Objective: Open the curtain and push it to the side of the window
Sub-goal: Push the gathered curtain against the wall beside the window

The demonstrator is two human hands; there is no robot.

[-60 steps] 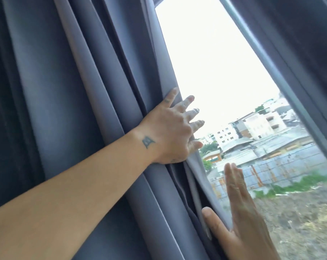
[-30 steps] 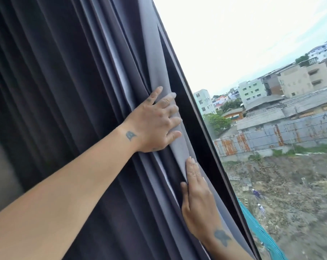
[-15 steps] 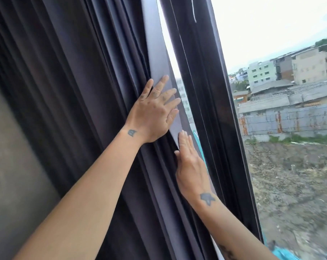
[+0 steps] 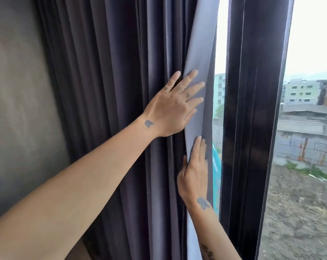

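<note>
I press my flat, open left hand (image 4: 175, 107) and right hand (image 4: 194, 171) against the curtain (image 4: 121, 91), bunching it clear of the window frame (image 4: 247, 109).

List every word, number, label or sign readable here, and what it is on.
None can be read.
Left hand wrist: small dark tattoo, a shape, not legible as letters.
Right hand wrist: dark tattoo blotch, no text.
Curtain: plain.
Buildings outside: any signs too small and blurred.
</note>
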